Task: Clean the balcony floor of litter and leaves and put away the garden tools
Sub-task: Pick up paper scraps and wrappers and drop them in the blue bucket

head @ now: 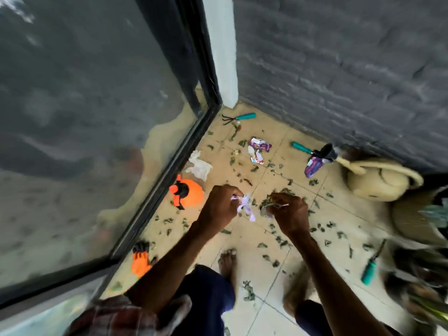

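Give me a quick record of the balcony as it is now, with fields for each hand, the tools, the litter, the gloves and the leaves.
left hand: pinches a pale purple scrap
right hand: grips a clump of leaves
tools: hand rake in the corner; trowel; third teal-handled tool at the right
litter: wrapper mid-floor; second wrapper beside the trowel; white cloth
gloves: orange glove; second orange glove
loose leaves: scattered over the floor

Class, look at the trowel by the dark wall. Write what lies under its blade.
A crumpled purple wrapper pokes out from under the black blade of the trowel; its covered end cannot be seen.
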